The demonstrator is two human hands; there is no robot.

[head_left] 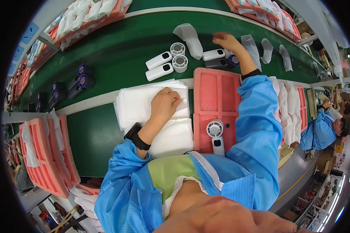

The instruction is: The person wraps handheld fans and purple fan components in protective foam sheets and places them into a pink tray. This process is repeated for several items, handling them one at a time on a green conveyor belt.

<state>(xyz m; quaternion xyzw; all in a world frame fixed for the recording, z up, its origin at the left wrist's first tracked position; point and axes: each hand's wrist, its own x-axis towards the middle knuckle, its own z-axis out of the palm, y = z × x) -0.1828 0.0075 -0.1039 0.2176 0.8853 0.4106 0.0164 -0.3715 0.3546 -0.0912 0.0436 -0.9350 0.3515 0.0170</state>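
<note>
My left hand point(166, 104) is over a stack of thin white pouches point(138, 103), its fingers curled in. Whether a pouch edge is caught between the fingers is hidden. My right hand point(226, 41) reaches to the far side, fingers stretched out to the left with nothing seen in them. It hangs just beyond a white handheld fan point(213, 54) and a dark grey one point(216, 63), whose heads are partly covered by my wrist. Close to my body, another white handheld fan point(217, 144) lies in a pink foam tray point(197, 83) with compartments.
Two white fans point(159, 72) lie on the green conveyor belt point(124, 50), with several dark fans point(81, 81) farther left. Pouch-wrapped fans point(286, 57) lie to the right. Pink trays point(46, 155) of wrapped items stand at both sides. A co-worker point(321, 130) sits at the right.
</note>
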